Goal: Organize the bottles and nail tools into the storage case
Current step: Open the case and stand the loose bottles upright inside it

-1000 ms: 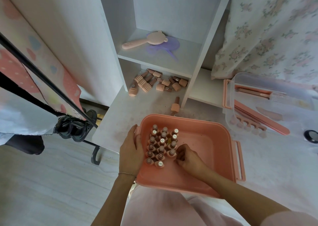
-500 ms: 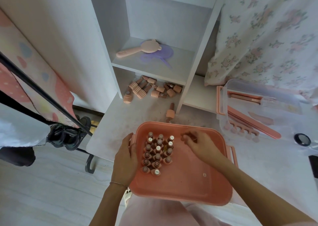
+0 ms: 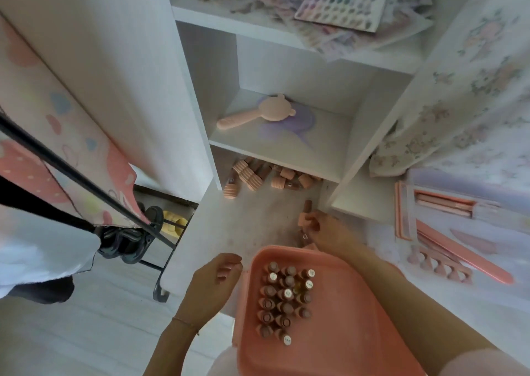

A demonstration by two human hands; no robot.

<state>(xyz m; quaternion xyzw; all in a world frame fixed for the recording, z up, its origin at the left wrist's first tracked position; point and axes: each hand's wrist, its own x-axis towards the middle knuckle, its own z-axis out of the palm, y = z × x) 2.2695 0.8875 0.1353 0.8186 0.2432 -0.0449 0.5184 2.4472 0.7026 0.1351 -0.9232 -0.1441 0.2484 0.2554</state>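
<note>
Storage case: the salmon-pink storage case point(image 3: 344, 327) sits at the near edge of the white bench point(image 3: 258, 221), partly over my lap.
Bottles in case: a tight block of upright nail polish bottles point(image 3: 286, 298) fills the case's left half, caps up, some with small white labels.
My left hand: my left hand point(image 3: 213, 284) rests just beside the case's left wall, fingers loosely curled, its grip holding nothing; a thin bracelet circles the wrist.
My right hand: my right hand point(image 3: 327, 229) reaches past the case's far rim, its grip closed around a pink-capped polish bottle point(image 3: 304, 218) on the bench; whether the bottle is lifted I cannot tell.
Loose bottles: a heap of ribbed-cap bottles point(image 3: 258, 176) lies on its sides toward the far edge of the bench, under the lowest shelf.
Right side: a clear tool tray point(image 3: 407, 212) holds a long pink nail file point(image 3: 464, 254) and pink toe separators point(image 3: 438, 264).
Shelf above: a pink hand mirror point(image 3: 255, 113) lies on the shelf, overlapping a purple one point(image 3: 298, 120).
Top shelf: a nail colour chart point(image 3: 341, 3) on loose sheets.
</note>
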